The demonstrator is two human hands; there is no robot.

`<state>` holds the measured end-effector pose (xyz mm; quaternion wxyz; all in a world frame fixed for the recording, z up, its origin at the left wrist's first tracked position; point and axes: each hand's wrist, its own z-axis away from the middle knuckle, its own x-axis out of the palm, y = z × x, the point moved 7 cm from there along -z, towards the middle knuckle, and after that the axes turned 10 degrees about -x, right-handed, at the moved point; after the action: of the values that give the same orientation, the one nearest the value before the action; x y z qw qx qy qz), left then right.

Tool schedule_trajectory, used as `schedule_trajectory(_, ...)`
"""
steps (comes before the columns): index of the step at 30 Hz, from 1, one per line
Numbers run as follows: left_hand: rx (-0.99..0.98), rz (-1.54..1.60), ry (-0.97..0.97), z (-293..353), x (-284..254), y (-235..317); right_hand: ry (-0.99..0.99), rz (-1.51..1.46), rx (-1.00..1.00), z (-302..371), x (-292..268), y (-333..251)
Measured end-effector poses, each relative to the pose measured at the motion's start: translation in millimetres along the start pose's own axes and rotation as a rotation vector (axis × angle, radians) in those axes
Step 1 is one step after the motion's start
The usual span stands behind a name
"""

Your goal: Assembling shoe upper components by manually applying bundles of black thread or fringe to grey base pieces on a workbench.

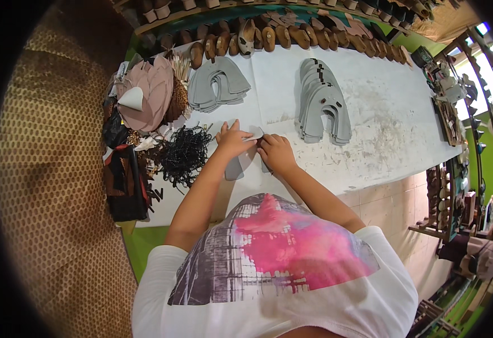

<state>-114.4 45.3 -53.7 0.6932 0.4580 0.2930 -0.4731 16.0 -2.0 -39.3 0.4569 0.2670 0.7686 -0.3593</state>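
Note:
A grey U-shaped shoe-upper piece (234,169) lies at the near edge of the white table, mostly under my hands. My left hand (235,141) has two fingers spread outward, while its thumb and a finger close on the top of this piece, where a paler edge is lifted. My right hand (277,153) has its fingers curled onto the same piece from the right. Something small and dark shows at its fingertips, too hidden to name. Further off lie one stack of grey upper pieces (236,79) and another stack with dark marks (309,110).
Tangled black braided straps (185,152) lie left of my left arm. Behind them are pinkish leather pieces (159,90) and a black container (128,197). Wooden shoe lasts (269,39) line the table's far edge. Racks of shoes (446,197) stand at the right.

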Motion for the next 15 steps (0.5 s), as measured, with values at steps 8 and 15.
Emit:
schedule_trajectory(8,0.046,-0.016,-0.068,-4.4,3.1,-1.0,0.07,-0.016,-0.035,8.9,-2.5,-1.7)
schedule_trajectory(15,0.17,-0.033,0.169,-27.8,2.6,-2.4,0.115,-0.08,-0.011,8.6,-6.7,-4.2)
